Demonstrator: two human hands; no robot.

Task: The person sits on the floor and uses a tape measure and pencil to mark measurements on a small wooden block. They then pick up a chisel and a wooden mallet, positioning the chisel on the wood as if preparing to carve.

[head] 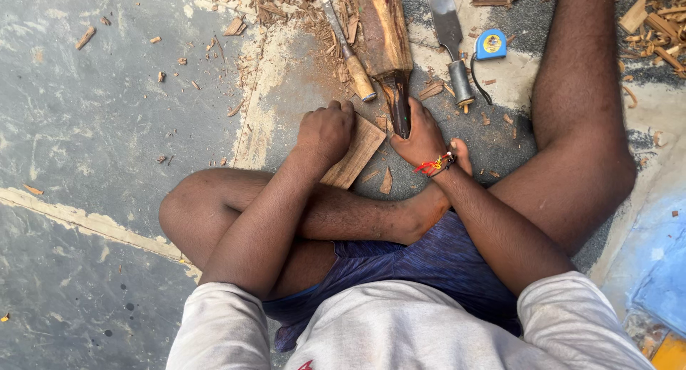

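Hands: left [325,130] presses wooden block [355,153], right [421,137] grips mallet [388,48].

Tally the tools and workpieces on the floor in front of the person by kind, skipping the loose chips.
Chisels: 2, a narrow one with a pale wooden handle and a wide-bladed one
Wooden mallets: 1, its dark handle under the right hand
Tape measures: 1, blue and yellow
Flat wood pieces: 1, under the left hand
Total: 5
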